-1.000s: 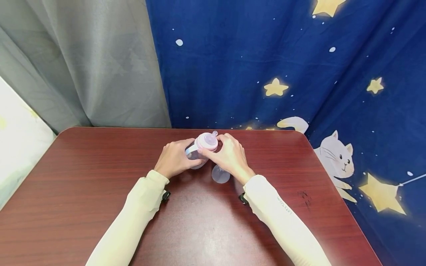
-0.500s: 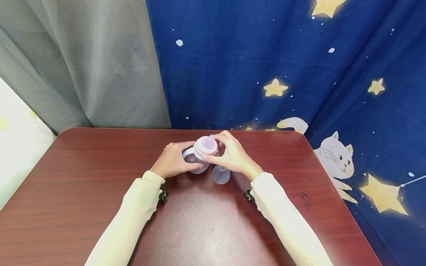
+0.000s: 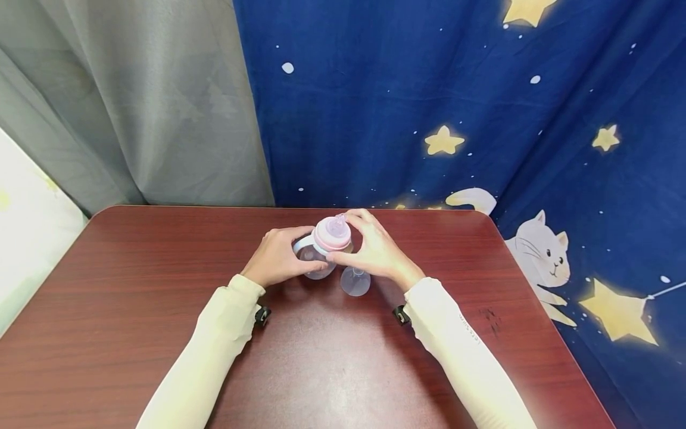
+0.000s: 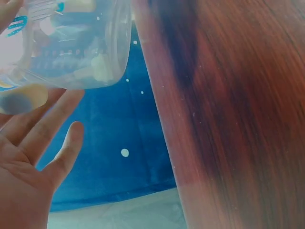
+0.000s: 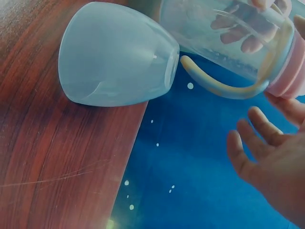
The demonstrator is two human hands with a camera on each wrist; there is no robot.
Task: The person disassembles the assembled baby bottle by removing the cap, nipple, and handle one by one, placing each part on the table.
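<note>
A clear baby bottle [image 3: 317,271] with a pink collar [image 3: 332,241] and a see-through nipple [image 3: 337,225] is between my two hands near the table's far side. It leans slightly, nipple end up. My left hand [image 3: 274,257] holds the bottle's body, thumb in front and fingers behind, beside a pale handle [image 3: 303,243]. With thumb and index finger, my right hand [image 3: 377,247] grips the collar; its other fingers [image 5: 257,126] spread free in the right wrist view. A second curved handle [image 5: 224,88] shows there, its tip by the translucent dome cap [image 5: 114,57].
The cap stands on the brown wooden table [image 3: 321,357], just right of the bottle in the head view. A blue curtain [image 3: 375,119] with stars and a grey curtain [image 3: 187,119] hang behind the table's far edge.
The bottle has tipped more upright and its collar has come slightly nearer me. My right hand has turned around the collar, its wrist shifting right. In the last half second little moves.
</note>
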